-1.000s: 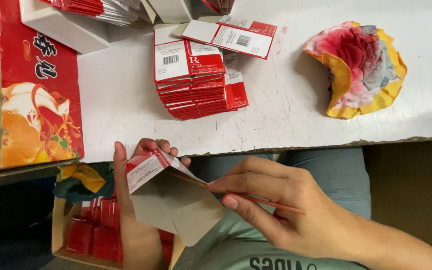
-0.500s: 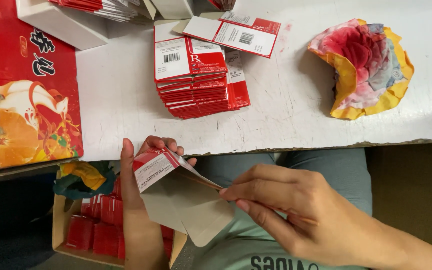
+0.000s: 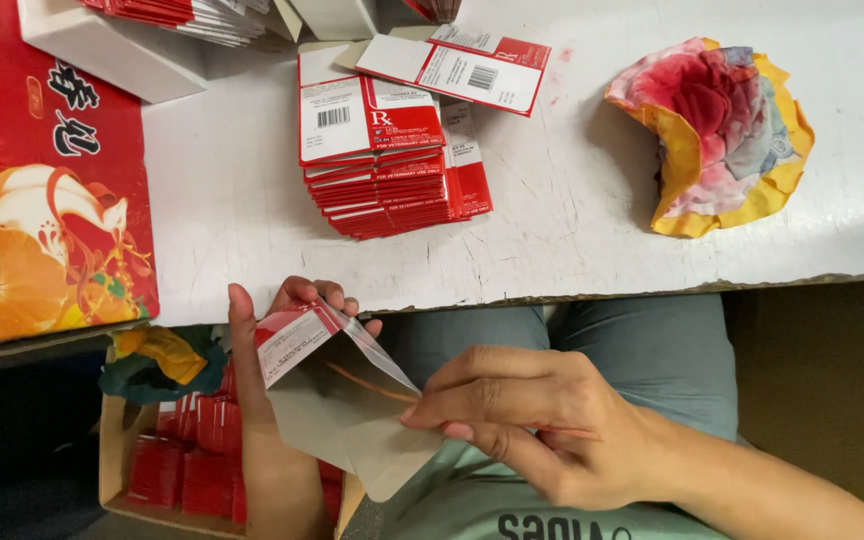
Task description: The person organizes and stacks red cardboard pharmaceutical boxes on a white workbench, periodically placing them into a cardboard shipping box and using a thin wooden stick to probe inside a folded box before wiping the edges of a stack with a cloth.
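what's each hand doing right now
Left hand: closed on the red and white carton, holding it partly opened.
Right hand: fingers pinched on the carton's edge, next to a thin red stick.

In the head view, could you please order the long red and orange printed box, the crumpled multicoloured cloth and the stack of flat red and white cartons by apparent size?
1. Long red and orange printed box, largest, though partly cropped.
2. Crumpled multicoloured cloth and stack of flat red and white cartons look alike; I would not rank them.

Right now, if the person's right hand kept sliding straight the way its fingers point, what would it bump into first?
The right hand points leftward, fingertips already pinching the grey inner flap of the red-and-white flat cardboard carton. Going straight on, it would probably meet the left hand holding that carton, though depth is hard to judge.
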